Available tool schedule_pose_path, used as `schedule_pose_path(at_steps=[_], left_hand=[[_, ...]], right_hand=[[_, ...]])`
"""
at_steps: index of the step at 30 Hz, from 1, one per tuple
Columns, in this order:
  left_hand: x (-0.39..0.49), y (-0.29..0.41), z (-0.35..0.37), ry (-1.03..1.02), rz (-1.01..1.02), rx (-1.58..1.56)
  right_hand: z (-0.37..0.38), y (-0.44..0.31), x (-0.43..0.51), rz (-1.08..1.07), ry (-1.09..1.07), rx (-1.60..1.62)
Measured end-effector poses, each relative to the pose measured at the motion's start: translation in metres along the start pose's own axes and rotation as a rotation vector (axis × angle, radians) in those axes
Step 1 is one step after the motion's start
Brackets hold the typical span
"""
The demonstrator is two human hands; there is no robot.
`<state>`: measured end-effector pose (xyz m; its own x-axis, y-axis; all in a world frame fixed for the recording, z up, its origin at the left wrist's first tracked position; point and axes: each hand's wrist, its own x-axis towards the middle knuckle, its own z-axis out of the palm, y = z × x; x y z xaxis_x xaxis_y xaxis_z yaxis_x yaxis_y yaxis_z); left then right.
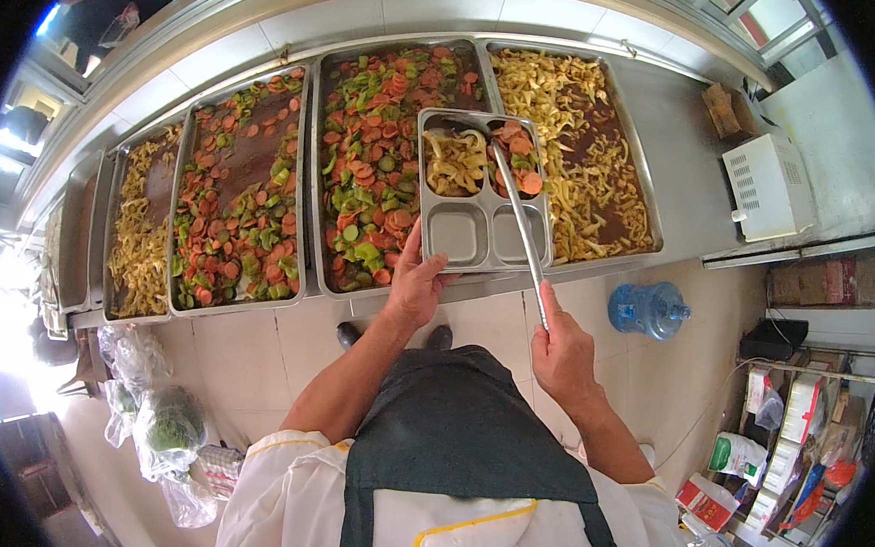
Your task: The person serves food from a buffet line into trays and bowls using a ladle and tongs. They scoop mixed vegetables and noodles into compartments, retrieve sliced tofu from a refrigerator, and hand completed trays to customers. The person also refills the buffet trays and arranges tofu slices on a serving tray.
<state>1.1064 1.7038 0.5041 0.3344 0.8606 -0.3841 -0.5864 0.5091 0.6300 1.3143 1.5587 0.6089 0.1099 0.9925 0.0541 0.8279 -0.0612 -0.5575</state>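
Observation:
My left hand (415, 287) grips the near left edge of a stainless-steel compartment tray (483, 235), thumb on the rim. Yellowish cooked vegetable strips (455, 165) fill its far left compartment. Carrot slices with green pieces (518, 158) lie in the far right one; the two near compartments show bare metal. In my right hand (564, 353) is the handle of a long metal serving utensil (518, 207), which slants across the tray. Its tip reaches the far right compartment, and its head is hard to make out. The tray is over the adjoining edges of two large food pans.
Under the tray lie a carrot-and-pepper pan (369, 220) and a pan of yellowish strips (622, 209). More food pans (238, 209) line the counter leftward. A white appliance (769, 187) stands right. On the floor are a blue water jug (647, 310) and bagged vegetables (171, 426).

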Motion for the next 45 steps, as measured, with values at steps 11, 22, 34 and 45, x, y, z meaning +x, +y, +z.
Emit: schedule_pose_path(at_steps=[11,22,34,45], left_hand=[[-0.035,0.045,-0.025,-0.098,0.041,-0.209],[-0.049,0.059,-0.043,-0.046,0.16,-0.031],[-0.039,0.033,-0.049,-0.027,0.074,-0.066],[-0.043,0.024,-0.046,-0.023,0.044,-0.082]], right_hand=[[-0.016,0.064,0.01,0.478,0.212,0.503],[-0.027,0.154,0.016,0.734,0.022,0.717],[-0.093,0.099,-0.001,0.896,0.09,1.532],[-0.03,-0.011,-0.026,0.043,-0.023,0.523]])
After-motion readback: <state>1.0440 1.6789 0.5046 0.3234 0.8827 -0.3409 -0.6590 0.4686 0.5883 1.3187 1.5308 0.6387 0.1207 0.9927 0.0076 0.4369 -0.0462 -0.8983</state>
